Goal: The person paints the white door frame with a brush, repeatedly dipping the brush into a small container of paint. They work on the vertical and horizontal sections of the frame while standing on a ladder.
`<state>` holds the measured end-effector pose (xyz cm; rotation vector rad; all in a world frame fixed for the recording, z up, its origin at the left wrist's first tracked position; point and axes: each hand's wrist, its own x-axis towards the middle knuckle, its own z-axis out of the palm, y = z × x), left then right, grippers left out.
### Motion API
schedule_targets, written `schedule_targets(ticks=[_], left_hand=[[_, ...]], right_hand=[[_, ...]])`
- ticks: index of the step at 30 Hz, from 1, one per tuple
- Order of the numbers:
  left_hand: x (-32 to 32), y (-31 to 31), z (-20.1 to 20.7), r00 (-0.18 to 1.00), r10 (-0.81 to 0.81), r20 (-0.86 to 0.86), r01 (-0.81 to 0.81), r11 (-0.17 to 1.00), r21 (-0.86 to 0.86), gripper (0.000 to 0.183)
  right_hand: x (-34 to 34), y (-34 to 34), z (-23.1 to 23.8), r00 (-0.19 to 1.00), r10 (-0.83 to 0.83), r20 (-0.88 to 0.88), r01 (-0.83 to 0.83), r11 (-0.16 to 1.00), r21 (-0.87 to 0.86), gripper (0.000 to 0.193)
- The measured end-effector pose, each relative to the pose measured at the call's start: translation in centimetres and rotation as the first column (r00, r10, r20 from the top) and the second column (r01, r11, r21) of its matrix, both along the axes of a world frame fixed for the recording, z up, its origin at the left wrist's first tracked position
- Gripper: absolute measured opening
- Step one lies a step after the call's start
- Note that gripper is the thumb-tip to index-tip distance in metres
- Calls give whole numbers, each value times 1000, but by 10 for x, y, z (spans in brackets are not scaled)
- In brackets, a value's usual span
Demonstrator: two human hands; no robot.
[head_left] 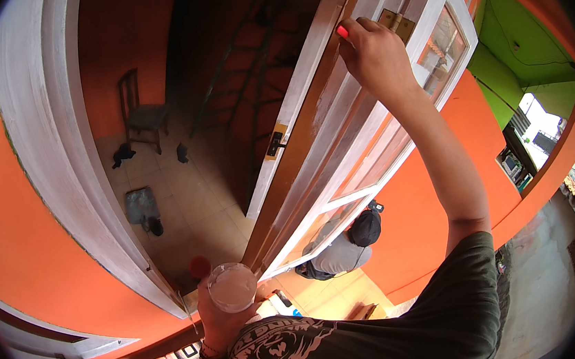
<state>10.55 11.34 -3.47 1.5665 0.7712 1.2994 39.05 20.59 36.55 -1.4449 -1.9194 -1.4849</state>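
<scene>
Low in the view, my left hand (219, 317) is wrapped round a clear plastic cup (233, 286) of pale, cloudy liquid. A round red patch shows beside the cup at that hand's thumb; I cannot tell what it is. My right arm reaches up to the whitish, patchily painted door frame (336, 112). There my right hand (378, 56) is closed with its fingers bent against the brown edge. A bright pink-red spot shows at the fingertips, and whatever they pinch is hidden. Just right of the knuckles is a brass hinge (397, 23), joining a white glazed panel (376, 164).
Through the doorway stand a dark chair (145, 116) and a ladder (241, 59) in shadow. A grey mat (142, 205) lies on the tiles. Behind the glazed panel, a person in a black cap (363, 229) sits low. A black door handle (275, 143) sticks out left of the frame.
</scene>
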Motion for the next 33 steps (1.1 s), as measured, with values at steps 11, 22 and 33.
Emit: schedule_targets(ticks=[11,22,33], left_hand=[[-19,-13,16,999,-26,45,33,989,-147,97],[-31,-25,6,998,34,-58,-43,984,-172,96],[-39,-35,16,999,17,32,-8,965,-263,96]], right_hand=[[3,-2,-183,992,36,117,44,785,-618,13],[0,-3,-40,989,123,81,-125,992,20,18],[5,-16,-202,997,15,-69,-53,802,-595,16]])
